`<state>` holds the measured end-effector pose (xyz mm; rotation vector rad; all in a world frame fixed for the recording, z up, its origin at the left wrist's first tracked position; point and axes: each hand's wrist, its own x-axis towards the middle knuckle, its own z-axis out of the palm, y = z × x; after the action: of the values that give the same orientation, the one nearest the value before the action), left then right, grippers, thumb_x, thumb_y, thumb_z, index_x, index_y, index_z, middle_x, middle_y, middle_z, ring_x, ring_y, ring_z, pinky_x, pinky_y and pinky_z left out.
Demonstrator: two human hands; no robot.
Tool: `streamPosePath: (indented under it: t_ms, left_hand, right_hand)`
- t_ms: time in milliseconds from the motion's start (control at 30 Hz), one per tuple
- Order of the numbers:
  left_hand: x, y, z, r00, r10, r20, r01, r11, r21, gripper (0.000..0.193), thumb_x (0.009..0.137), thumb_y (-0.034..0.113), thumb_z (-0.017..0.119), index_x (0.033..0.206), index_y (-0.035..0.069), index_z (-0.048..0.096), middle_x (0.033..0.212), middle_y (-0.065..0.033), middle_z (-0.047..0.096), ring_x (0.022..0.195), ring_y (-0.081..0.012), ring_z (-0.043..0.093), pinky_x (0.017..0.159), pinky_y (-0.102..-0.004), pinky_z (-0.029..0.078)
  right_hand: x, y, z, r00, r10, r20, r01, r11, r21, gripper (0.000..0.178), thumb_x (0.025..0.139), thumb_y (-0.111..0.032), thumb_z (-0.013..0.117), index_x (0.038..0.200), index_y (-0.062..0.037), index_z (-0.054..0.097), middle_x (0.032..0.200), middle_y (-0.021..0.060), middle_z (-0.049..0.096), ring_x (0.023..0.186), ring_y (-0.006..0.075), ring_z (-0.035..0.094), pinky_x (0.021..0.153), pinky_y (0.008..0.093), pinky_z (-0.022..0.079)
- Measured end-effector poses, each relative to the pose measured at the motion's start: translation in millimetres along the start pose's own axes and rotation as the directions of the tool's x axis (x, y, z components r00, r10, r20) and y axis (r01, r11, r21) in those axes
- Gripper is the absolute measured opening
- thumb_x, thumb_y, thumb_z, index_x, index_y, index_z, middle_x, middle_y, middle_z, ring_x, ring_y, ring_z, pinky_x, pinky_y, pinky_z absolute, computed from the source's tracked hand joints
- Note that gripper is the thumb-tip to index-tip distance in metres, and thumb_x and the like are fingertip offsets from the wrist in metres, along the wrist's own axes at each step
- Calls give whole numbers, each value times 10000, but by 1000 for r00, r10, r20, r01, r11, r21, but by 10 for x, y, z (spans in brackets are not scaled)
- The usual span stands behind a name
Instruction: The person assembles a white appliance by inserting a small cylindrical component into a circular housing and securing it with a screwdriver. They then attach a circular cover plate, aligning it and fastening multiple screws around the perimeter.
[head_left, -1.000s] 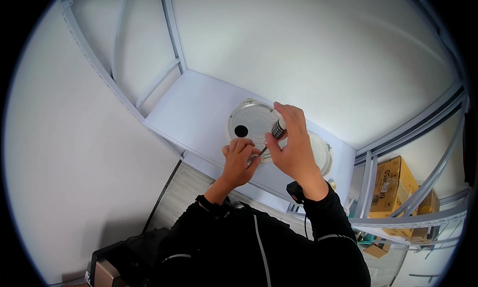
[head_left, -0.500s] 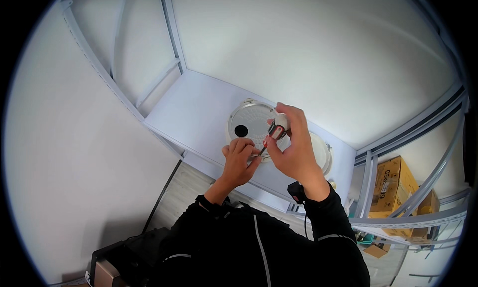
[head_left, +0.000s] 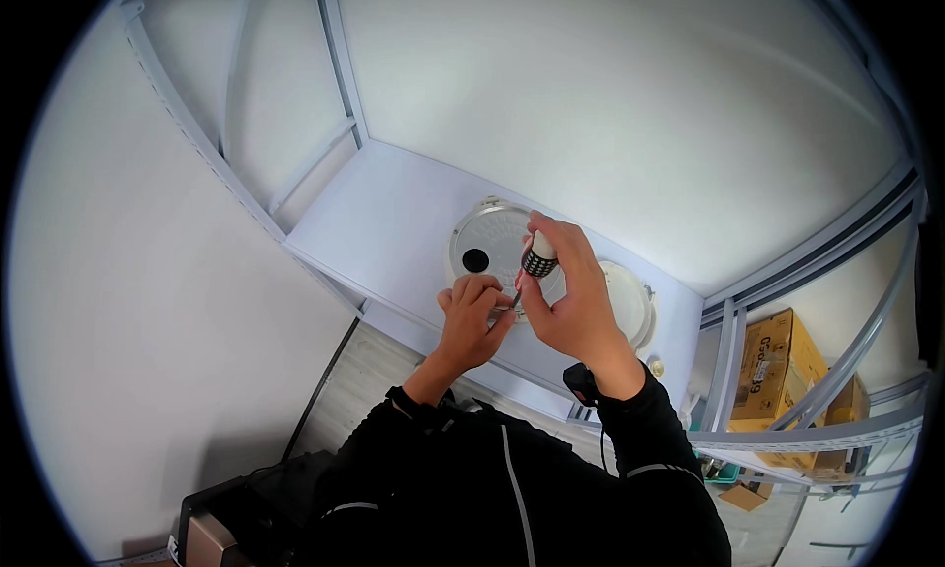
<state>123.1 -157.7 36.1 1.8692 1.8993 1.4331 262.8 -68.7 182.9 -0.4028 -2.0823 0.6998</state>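
A screwdriver (head_left: 540,258) with a white, black and red handle is held in my right hand (head_left: 581,306), its fingers curled round the handle. Its thin shaft slants down and left to the near rim of a round, whitish appliance part (head_left: 507,234). That part has a silvery disc face and a black round spot (head_left: 475,261). At the same near rim, my left hand (head_left: 467,329) has thumb and fingers pinched close beside the screwdriver's tip. What lies between those fingertips is too small to make out. My right hand covers the part's right side.
The parts rest on a pale shelf (head_left: 364,213) in a grey metal frame. A second round, white piece (head_left: 628,296) lies to the right, with a small cream object (head_left: 657,367) near the shelf's edge. Cardboard boxes (head_left: 773,370) stand farther right.
My right hand has turned with the screwdriver and shifted slightly left; the handle stands more upright. The left hand stays at the rim. The small cream object shows more fully.
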Motion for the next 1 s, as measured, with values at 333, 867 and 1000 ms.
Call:
streamPosePath:
  t_ms: [333, 867, 1000]
  left_hand:
    - [-2, 15, 28, 1000, 6, -19, -5, 1000, 22, 186, 850, 166, 798, 1014, 150, 713, 1207, -11, 606, 1210, -243, 513, 915, -459, 264]
    - [-2, 102, -13, 1000, -8, -18, 10, 993, 113, 273, 804, 167, 848, 1059, 149, 753, 1179, 18, 661, 1192, -232, 547, 902, -453, 266]
    - [31, 143, -69, 998, 35, -43, -28, 989, 146, 223, 802, 181, 867, 1001, 154, 770, 1101, 39, 691, 1142, -211, 591, 883, -467, 270]
  right_hand:
    - [-28, -4, -45, 996, -62, 63, 64, 997, -31, 718, 785, -55, 884, 1448, -62, 609, 1253, 155, 675, 1059, 303, 699, 887, 380, 580]
    - [-79, 48, -95, 998, -64, 8, 64, 997, -38, 678, 874, 4, 761, 1511, -50, 536, 1308, 180, 653, 875, 263, 680, 796, 349, 572]
    - [-101, 66, -131, 998, -56, 19, 57, 998, -28, 680, 882, 0, 761, 1518, -52, 525, 1339, 198, 644, 939, 295, 681, 817, 356, 569]
